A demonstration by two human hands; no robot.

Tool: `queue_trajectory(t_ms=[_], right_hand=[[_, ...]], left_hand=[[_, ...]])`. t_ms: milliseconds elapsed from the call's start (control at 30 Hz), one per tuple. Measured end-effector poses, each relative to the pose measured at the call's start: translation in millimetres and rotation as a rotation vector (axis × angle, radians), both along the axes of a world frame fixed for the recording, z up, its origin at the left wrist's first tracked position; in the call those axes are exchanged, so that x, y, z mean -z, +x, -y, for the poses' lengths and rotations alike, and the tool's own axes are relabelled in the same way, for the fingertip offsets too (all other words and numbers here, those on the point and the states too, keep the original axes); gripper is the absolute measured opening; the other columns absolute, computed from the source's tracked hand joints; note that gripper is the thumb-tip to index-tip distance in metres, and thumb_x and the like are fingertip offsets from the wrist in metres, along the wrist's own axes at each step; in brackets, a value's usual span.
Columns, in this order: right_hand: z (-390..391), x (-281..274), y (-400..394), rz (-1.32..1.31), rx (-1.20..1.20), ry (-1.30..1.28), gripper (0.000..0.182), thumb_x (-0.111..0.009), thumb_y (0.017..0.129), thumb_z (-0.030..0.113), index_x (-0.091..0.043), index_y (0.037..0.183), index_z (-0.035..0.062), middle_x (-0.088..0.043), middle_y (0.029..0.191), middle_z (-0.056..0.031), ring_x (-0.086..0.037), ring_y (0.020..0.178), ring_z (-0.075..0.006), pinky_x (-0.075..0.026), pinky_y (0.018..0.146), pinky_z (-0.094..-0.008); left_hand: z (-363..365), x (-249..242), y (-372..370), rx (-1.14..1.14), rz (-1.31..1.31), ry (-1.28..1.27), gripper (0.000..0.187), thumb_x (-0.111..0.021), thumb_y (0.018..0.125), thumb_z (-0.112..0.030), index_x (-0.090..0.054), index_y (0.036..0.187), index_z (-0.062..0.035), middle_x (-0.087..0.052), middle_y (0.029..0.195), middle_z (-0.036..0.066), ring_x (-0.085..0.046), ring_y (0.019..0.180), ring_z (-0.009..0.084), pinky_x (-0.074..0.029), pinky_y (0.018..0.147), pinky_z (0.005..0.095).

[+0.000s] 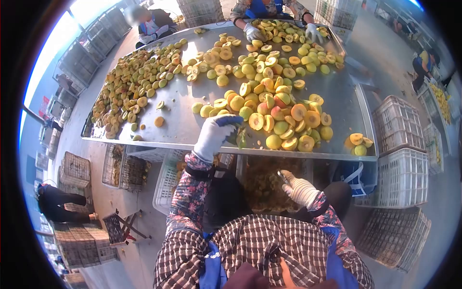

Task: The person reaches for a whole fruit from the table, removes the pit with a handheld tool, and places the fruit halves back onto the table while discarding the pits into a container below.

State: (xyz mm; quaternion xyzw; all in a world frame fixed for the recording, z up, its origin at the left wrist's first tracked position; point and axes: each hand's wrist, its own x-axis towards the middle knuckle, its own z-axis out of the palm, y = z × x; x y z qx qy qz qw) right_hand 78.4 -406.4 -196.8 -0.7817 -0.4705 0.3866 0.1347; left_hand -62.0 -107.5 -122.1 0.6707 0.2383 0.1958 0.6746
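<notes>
Left hand curls above worktop edge, grip unclear; right hand, below, pinches small metal tool, droppable if fingers slacken.

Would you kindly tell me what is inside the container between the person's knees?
The container holds brownish pieces, apparently cut fruit. The right hand hides some, and they cover the bottom.

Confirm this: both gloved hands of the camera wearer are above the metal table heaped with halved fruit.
Wrong about one hand: the left hand is above the metal table, but the right hand is off it, nearer the wearer, as the head view shows.
</notes>
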Motion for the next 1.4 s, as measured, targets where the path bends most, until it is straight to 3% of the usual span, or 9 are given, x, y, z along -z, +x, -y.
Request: queue_trajectory(t_ms=[133,267,367,567,933,1100,1200,1300,1400], right_hand=[[6.6,10.7,10.6,-0.022,0.145,0.24,0.058,-0.051,0.096,0.026,-0.03,0.149,0.014,-0.065,0.102,-0.0301,-0.063,0.095,-0.046,-0.049,0.083,-0.048],[7.2,10.1,10.7,-0.058,0.234,0.312,0.058,-0.052,0.096,0.025,-0.032,0.149,0.0142,-0.065,0.102,-0.0296,-0.063,0.095,-0.0457,-0.049,0.082,-0.0472],[5.7,5.9,8.4,-0.099,0.287,0.316,0.057,-0.053,0.096,0.023,-0.033,0.149,0.0146,-0.065,0.103,-0.0297,-0.063,0.094,-0.0457,-0.049,0.081,-0.0465],[4.5,41.2,13.3,0.053,0.248,0.421,0.061,-0.054,0.094,0.028,-0.031,0.149,0.0133,-0.064,0.107,-0.0303,-0.061,0.099,-0.0475,-0.048,0.085,-0.0491],[1.6,40.7,9.2,-0.026,0.265,0.406,0.063,-0.057,0.095,0.031,-0.031,0.148,0.0097,-0.061,0.11,-0.033,-0.059,0.102,-0.049,-0.048,0.088,-0.0466],[-21.6,40.5,1.8,-0.235,0.333,0.949,0.059,-0.065,0.095,0.031,-0.042,0.142,0.0031,-0.063,0.1,-0.0059,-0.061,0.085,-0.0194,-0.048,0.08,-0.0315],[-39.0,-27.4,2.4,-0.814,0.564,0.78,0.055,-0.073,0.09,0.038,-0.053,0.13,0.0052,-0.049,0.086,0.0072,-0.041,0.073,-0.0011,-0.038,0.065,-0.0189],[-60.5,-43.9,9.2,-0.343,0.325,0.723,0.053,-0.075,0.086,0.04,-0.06,0.118,-0.0004,-0.067,0.094,-0.0048,-0.061,0.082,-0.0156,-0.049,0.077,-0.0297],[-67.2,-25.9,4.5,-0.018,0.24,0.645,0.044,-0.072,0.086,0.034,-0.062,0.11,-0.0013,-0.07,0.092,-0.0172,-0.068,0.083,-0.0289,-0.052,0.077,-0.0365]], left_hand=[[65.2,21.3,-5.1,0.256,-0.099,0.087,0.028,-0.059,0.08,0.007,-0.072,0.104,0.0008,-0.074,0.089,0.006,-0.066,0.078,0.0108,-0.054,0.072,0.0261],[82.1,44.5,-5.6,0.584,-0.247,0.743,0.081,-0.078,0.076,-0.021,-0.04,0.146,-0.0079,-0.049,0.139,0.023,-0.052,0.125,0.0342,-0.045,0.102,0.0381],[57.0,18.9,17.7,0.397,-0.354,0.467,0.064,-0.074,0.077,-0.02,-0.053,0.136,-0.0074,-0.058,0.13,0.021,-0.059,0.117,0.0312,-0.047,0.099,0.0382],[-23.7,89.4,94.3,0.092,-0.363,1.252,0.042,-0.056,0.088,-0.018,-0.058,0.129,-0.0091,-0.063,0.123,0.015,-0.061,0.112,0.033,-0.049,0.096,0.0404],[-7.4,79.9,84.1,0.168,-0.727,0.931,0.06,-0.078,0.073,-0.043,-0.063,0.118,-0.0046,-0.066,0.116,0.019,-0.063,0.11,0.0322,-0.05,0.094,0.0404],[27.8,42.7,50.5,0.153,-0.387,0.364,0.044,-0.08,0.077,-0.019,-0.06,0.112,-0.0011,-0.07,0.097,0.009,-0.065,0.088,0.0162,-0.051,0.08,0.0322],[69.4,35.4,29.7,0.209,-0.239,0.501,0.045,-0.079,0.077,-0.017,-0.058,0.113,-0.0024,-0.069,0.094,0.013,-0.066,0.087,0.022,-0.052,0.079,0.0352],[96.5,38.9,18.2,0.197,-0.186,0.662,0.045,-0.078,0.075,-0.016,-0.054,0.111,-0.0024,-0.067,0.098,0.024,-0.063,0.097,0.0419,-0.051,0.082,0.0437],[101.3,80.6,17.0,0.26,-0.127,0.316,0.049,-0.076,0.078,-0.016,-0.052,0.119,-0.0048,-0.067,0.109,0.011,-0.067,0.096,0.0296,-0.052,0.079,0.0376]])
